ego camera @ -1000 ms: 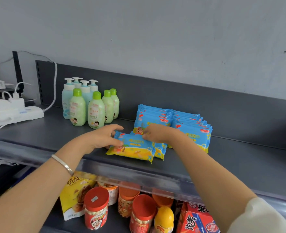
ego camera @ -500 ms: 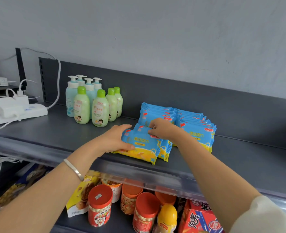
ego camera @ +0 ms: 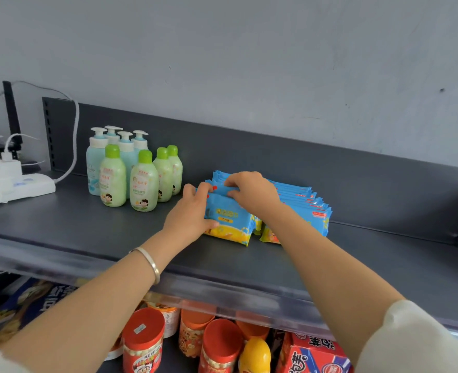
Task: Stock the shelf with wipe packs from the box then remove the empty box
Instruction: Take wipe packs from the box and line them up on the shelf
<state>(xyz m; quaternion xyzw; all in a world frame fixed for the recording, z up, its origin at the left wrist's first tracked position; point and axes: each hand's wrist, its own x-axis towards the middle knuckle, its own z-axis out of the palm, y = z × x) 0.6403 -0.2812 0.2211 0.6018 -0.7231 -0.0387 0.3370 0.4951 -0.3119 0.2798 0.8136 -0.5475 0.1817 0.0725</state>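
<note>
Wipe packs (ego camera: 229, 219): on shelf (ego camera: 88, 224), now pushed back against rear stack (ego camera: 303, 203).
Left hand (ego camera: 189, 216): grip clasping front pack's left edge.
Right hand (ego camera: 252, 191): grip pressing pack tops, moved rearward.

Plain pale grey wall (ego camera: 249, 55) above dark grey metal back panel (ego camera: 276, 162). White power strip (ego camera: 20, 185) with cables at left. Soft, even light.
</note>
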